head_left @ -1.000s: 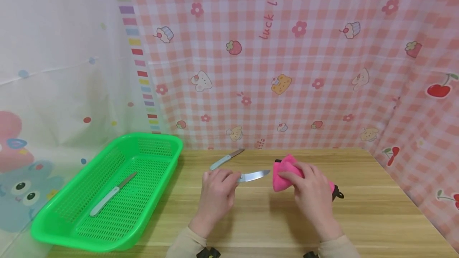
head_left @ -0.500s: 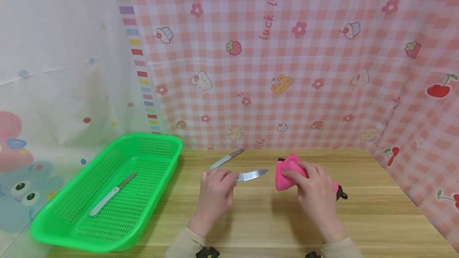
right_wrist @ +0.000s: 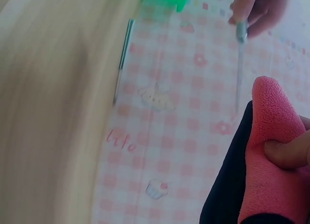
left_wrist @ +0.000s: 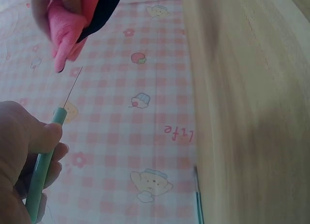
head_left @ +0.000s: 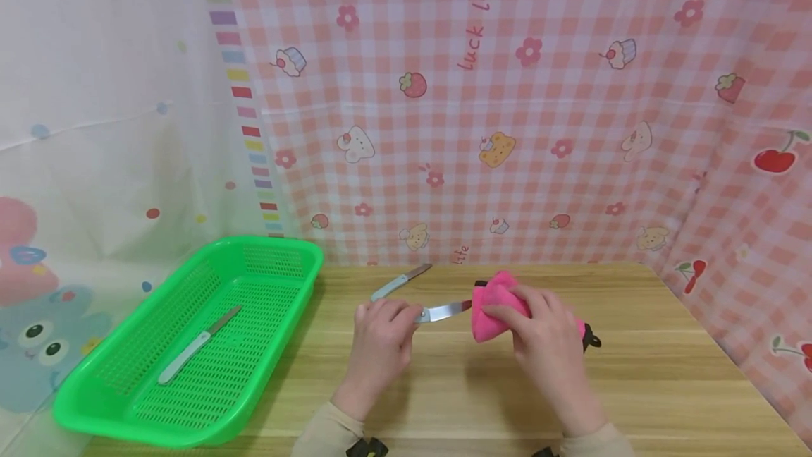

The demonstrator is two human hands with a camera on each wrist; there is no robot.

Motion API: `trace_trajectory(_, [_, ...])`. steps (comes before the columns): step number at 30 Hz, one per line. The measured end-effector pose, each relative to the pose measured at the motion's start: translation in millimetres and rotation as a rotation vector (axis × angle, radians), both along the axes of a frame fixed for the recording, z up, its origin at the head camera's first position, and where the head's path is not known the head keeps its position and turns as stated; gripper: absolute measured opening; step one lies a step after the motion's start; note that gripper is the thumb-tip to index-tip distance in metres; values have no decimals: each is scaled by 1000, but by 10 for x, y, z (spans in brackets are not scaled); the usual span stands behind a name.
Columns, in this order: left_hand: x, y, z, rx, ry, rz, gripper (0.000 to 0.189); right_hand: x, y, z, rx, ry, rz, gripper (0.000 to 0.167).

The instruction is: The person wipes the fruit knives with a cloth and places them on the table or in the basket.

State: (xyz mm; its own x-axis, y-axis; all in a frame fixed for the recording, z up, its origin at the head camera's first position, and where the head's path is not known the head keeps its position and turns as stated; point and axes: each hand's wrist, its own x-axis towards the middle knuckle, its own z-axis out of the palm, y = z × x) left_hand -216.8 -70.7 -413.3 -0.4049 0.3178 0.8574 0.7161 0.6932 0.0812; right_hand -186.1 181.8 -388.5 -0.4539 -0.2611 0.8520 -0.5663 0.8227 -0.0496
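My left hand (head_left: 380, 344) grips a small knife by its pale green handle (left_wrist: 40, 180), the blade (head_left: 443, 312) pointing right over the table. Opposite it, my right hand (head_left: 553, 344) pinches a folded pink cloth (head_left: 490, 316) with black trim, thumb on the near side. The cloth's left edge is right at the knife's tip in the head view, and the tip has a pinkish tint. The right wrist view shows the fuzzy pink cloth (right_wrist: 277, 117) bunched under the thumb, its black side facing left. A black loop (head_left: 591, 337) sticks out beyond the right hand.
Behind the left hand, a second knife (head_left: 396, 284) lies on the wooden table (head_left: 666, 372). A third knife (head_left: 190, 355) rests in a green mesh basket (head_left: 311, 259) on the left. A pink checked curtain (head_left: 444, 182) hangs behind the table.
My right hand with the cloth first shifted slightly right, then came back left, so the cloth is now up to the blade's tip. The left hand and knife have barely moved.
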Motion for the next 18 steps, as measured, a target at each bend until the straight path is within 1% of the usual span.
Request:
trace_trajectory(4, [-5, 7, -8, -5, 7, -5, 27, 2, -117, 18, 27, 2, 29, 54])
trace_trajectory(11, [13, 22, -13, -36, -18, -2, 27, -35, -313, -11, 78, 6, 81, 55])
trace_trajectory(15, [21, 32, -19, -48, -17, 4, 28, -55, -377, -45, 96, 21, 74, 53])
trace_trajectory(18, [30, 43, -18, -62, -9, 8, 29, -66, -400, -72, 113, 12, 63, 51])
